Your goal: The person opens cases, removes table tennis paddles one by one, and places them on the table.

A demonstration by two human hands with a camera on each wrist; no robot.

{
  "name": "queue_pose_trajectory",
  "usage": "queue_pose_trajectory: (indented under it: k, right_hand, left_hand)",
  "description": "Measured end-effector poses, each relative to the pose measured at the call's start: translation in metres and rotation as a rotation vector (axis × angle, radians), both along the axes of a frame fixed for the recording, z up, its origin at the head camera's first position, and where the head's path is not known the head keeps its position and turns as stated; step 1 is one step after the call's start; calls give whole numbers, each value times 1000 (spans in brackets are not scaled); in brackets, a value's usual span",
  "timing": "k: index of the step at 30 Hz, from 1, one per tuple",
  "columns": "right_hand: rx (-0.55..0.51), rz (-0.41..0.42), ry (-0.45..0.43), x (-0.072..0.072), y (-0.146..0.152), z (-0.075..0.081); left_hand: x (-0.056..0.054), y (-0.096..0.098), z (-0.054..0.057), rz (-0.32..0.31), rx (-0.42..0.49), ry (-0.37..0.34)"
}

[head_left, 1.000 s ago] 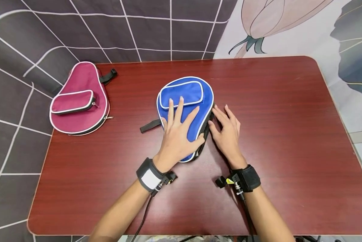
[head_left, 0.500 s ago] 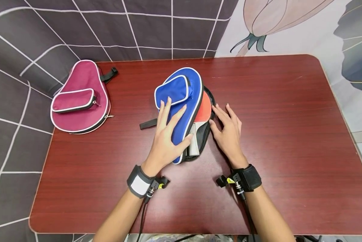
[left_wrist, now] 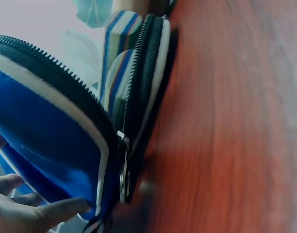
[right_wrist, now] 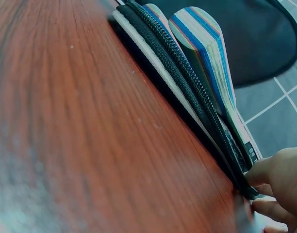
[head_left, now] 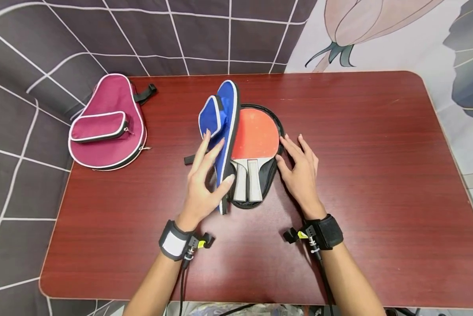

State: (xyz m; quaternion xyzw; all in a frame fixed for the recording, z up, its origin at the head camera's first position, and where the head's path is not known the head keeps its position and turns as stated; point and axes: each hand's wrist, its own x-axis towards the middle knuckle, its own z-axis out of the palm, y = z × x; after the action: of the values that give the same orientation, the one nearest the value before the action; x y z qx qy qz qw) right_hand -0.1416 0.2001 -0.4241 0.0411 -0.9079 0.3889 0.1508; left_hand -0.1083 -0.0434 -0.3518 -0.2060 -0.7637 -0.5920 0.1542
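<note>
A blue table tennis bat case [head_left: 229, 105] with white piping lies unzipped, its lid raised nearly upright to the left. Inside sit bats, one showing a red face [head_left: 256, 134]; two pale handles [head_left: 254, 180] lie side by side. My left hand [head_left: 200, 188] holds the lid, thumb at its zipped edge and fingers against its outer side. On the case's right rim, my right hand [head_left: 299, 171] grips with thumb and fingertips. The left wrist view shows the zip pull [left_wrist: 124, 141] at the lower corner. Striped handle ends [right_wrist: 199, 29] appear in the right wrist view.
A closed maroon bat case [head_left: 110, 96] with a small zipped pocket lies at the table's back left corner. The brown wooden table [head_left: 378, 175] meets a grey checked wall [head_left: 204, 35] behind. Cables trail from both wrist cameras toward the front edge.
My left hand has moved left, swinging the blue lid from flat to nearly upright and uncovering the red-faced bat and the handles. My right hand has stayed at the right rim.
</note>
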Motion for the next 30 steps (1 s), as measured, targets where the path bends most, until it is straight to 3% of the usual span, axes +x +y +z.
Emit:
queue_pose_trajectory:
  k: [7,12,17,23,30]
  right_hand:
    - [9,-3,-1,1,0,-1]
    - [12,2,-8,0,0,-1]
    - [16,-1,-12,-1,0,-2]
    - [24,-2,-16,-1,0,-2]
    - [28,-2,-15,-2,-1,-1]
  left_hand:
    - [7,-18,-8,6,105,-80]
    - [10,-25,-10,21,146,-70]
    - [15,-32,-12,116,183,-57]
    - [25,-46,-18,190,232,-132]
    - [34,-57,-22,352,160,-172]
